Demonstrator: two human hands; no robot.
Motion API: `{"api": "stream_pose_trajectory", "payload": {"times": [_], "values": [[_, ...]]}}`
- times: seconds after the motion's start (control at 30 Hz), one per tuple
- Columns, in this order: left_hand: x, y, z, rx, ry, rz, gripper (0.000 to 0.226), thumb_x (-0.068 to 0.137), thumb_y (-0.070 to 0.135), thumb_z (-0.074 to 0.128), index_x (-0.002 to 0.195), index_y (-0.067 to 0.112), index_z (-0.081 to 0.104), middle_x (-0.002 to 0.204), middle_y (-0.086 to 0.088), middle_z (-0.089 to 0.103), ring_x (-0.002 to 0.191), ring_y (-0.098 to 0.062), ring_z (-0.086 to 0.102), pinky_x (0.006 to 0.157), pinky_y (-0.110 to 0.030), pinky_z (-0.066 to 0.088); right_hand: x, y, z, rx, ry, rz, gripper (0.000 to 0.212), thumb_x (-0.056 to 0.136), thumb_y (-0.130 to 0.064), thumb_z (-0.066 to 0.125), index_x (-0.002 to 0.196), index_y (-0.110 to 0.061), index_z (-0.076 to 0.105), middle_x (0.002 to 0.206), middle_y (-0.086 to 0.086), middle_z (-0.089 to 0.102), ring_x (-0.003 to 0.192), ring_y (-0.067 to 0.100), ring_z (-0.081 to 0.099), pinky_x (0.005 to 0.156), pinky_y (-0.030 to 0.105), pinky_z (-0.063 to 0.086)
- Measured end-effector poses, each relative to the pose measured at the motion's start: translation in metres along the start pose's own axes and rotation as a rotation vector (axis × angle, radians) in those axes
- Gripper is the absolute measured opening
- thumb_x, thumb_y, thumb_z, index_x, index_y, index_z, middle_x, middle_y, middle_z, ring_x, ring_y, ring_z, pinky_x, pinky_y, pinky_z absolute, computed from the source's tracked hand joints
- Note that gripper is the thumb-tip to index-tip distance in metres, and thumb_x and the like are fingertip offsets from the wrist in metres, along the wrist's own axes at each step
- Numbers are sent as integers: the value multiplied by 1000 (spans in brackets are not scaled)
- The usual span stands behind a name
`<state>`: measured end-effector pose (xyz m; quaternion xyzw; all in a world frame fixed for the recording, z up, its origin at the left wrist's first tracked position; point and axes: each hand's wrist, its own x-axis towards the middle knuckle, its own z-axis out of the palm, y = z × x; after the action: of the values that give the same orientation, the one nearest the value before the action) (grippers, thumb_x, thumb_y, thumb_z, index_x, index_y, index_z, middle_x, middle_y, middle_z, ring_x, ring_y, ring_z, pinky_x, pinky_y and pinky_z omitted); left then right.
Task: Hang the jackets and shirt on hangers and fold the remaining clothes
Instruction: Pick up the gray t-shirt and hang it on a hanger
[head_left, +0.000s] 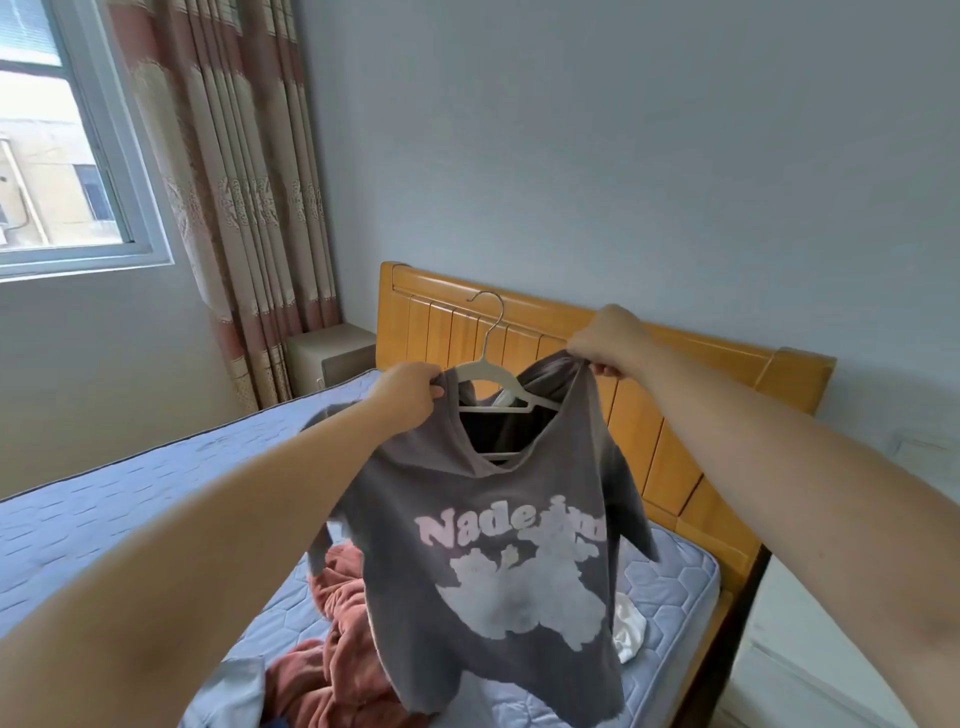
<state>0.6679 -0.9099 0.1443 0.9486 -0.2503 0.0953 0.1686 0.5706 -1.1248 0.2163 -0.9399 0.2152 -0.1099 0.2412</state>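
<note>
A grey shirt (498, 561) with pale lettering and a white print hangs in the air over the bed. A white hanger (491, 371) with a metal hook sits inside its neck opening. My left hand (408, 392) pinches the shirt's left shoulder. My right hand (605, 340) grips the right shoulder, pulled up over the hanger's arm. Below the shirt lie a rust-red garment (337, 639), a light blue garment (228, 696) and a white cloth (628, 631) on the mattress.
The blue quilted mattress (130, 514) fills the left and lower part of the view, with a wooden headboard (691, 415) behind. A bedside cabinet (327, 353), a patterned curtain (244, 182) and a window (57, 140) stand at the left. A white surface (810, 649) lies right of the bed.
</note>
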Motion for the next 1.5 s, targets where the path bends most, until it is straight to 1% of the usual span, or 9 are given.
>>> {"api": "stream_pose_trajectory", "payload": {"times": [0.17,0.3,0.5,0.73,0.93,1.07,1.13,1.27,1.5], "values": [[5,5,-9,0,162,49,14,99,18,46,87,16,54,84,-1,55,80,-23,52,67,-31,37,0,11,-25,28,-238,233,20,83,-5,44,65,-11,44,52,4,44,37,13,38,40,17,32],[9,19,-16,62,92,201,14,99,18,43,86,18,48,87,-1,56,82,-23,53,72,-34,42,25,2,-22,515,-20,190,24,83,-4,47,59,-8,46,47,9,55,30,14,46,42,17,40],[8,7,-11,-7,-75,121,14,99,17,47,86,15,53,88,-5,59,87,-25,54,74,-31,40,7,53,22,4,-272,389,21,87,-4,40,71,-1,53,58,14,55,39,19,47,39,18,36],[14,0,-20,-128,-20,139,15,98,13,47,98,5,59,92,-10,61,87,-26,54,77,-33,40,30,40,4,419,56,239,21,82,-6,45,64,-1,55,35,6,54,26,15,44,39,17,39],[12,2,-19,8,-253,226,22,98,13,48,76,16,50,77,0,53,79,-21,50,71,-30,36,19,49,17,152,-54,82,24,88,-7,45,73,4,60,60,15,66,45,23,60,52,31,54],[19,1,-22,-12,-298,253,15,98,13,49,90,8,60,88,-6,61,86,-24,55,79,-32,39,26,37,13,170,-22,-165,24,83,-2,46,64,4,61,59,17,66,46,20,60,48,26,53],[23,1,-33,-21,-288,265,14,98,13,49,94,6,60,93,-6,61,91,-24,54,82,-32,38,23,43,8,-24,-90,-111,26,79,-4,48,57,-1,61,51,10,63,42,16,57,44,20,47],[27,-2,-44,-49,-247,267,16,98,13,49,85,21,55,84,7,55,89,-17,50,82,-28,36,16,68,0,-389,-335,66,21,78,-3,48,69,3,66,57,12,68,51,24,66,58,33,59],[24,9,-22,-18,-294,272,27,98,13,48,72,18,52,79,-2,56,80,-23,52,76,-33,39,21,42,7,201,-215,-7,18,82,5,44,68,-1,53,55,13,54,38,18,48,40,22,39]]}}
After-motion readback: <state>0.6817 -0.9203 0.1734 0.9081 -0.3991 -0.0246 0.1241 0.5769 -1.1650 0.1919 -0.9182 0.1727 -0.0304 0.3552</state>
